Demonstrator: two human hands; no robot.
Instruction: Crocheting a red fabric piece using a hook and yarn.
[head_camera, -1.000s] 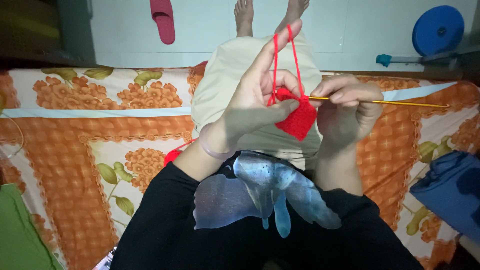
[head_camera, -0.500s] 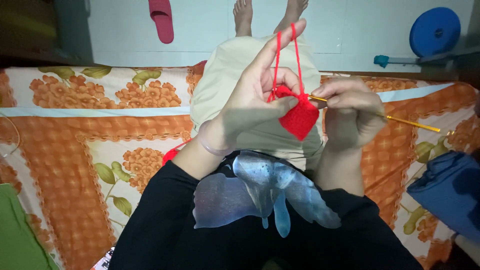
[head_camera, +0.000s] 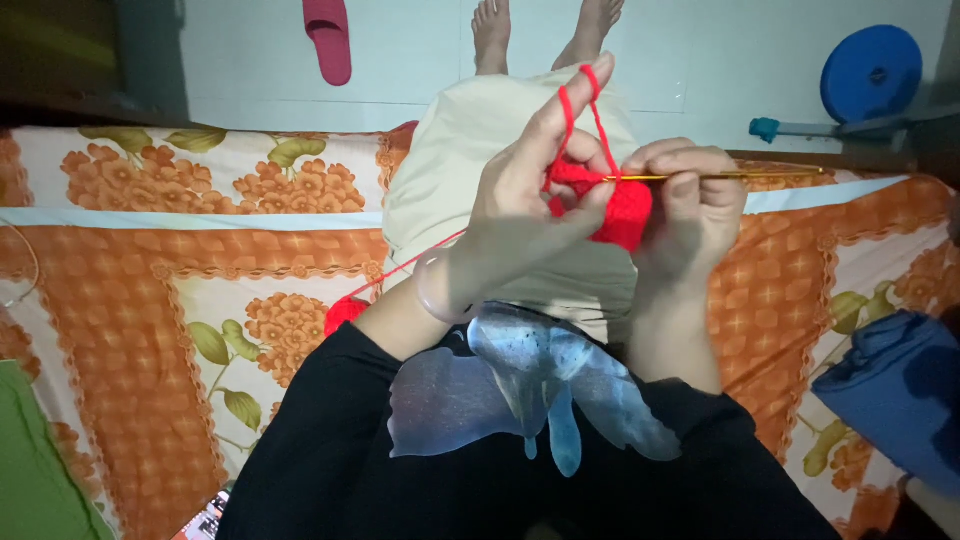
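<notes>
My left hand (head_camera: 525, 215) pinches the small red crochet piece (head_camera: 615, 205), yarn (head_camera: 590, 100) looped over its raised forefinger. My right hand (head_camera: 695, 205), just beside it, grips the golden crochet hook (head_camera: 740, 175). Only a small patch is worked; the yarn ball (head_camera: 345, 312) below my left wrist looks mostly unused.

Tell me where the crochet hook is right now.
In the head view, the crochet hook is right of centre, held level in the right hand, its tip in the red crochet piece gripped by the left hand.

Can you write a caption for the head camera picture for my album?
Left hand holds red crochet piece; right hand works a yellow crochet hook.
</notes>
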